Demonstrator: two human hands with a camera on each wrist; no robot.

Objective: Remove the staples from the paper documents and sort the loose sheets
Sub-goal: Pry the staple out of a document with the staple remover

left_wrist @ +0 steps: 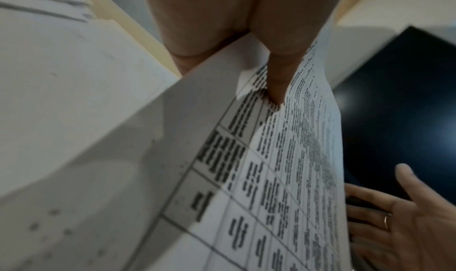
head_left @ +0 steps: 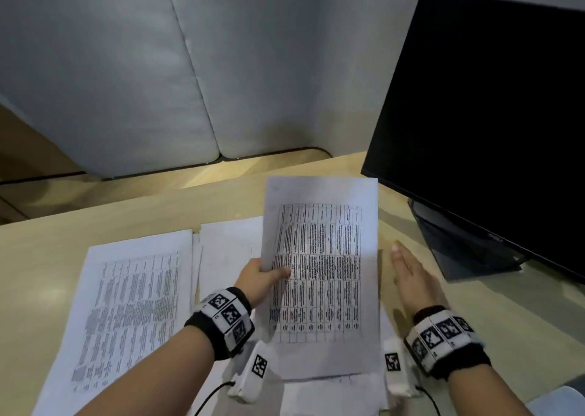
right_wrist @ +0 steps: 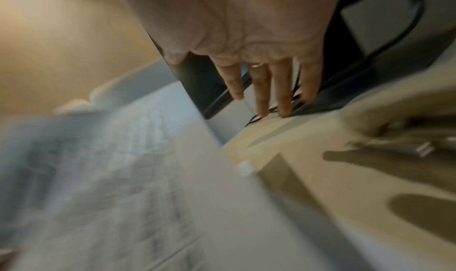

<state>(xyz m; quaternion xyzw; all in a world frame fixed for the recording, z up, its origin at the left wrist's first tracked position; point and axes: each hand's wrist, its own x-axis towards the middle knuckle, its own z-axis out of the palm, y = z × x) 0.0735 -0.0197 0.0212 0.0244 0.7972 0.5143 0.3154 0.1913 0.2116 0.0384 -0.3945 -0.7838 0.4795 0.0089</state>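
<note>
the left hand [head_left: 258,278] pinches a printed sheet [head_left: 323,276] by its left edge, thumb on the printed face, holding it lifted above the worktop [head_left: 47,251] near its front edge. the right hand [head_left: 411,278] is flat, fingers straight, empty, just right of the sheet. a paper stack [head_left: 126,304] lies toward the worktop's front left; a monitor [head_left: 490,114] stands at its right.
</note>
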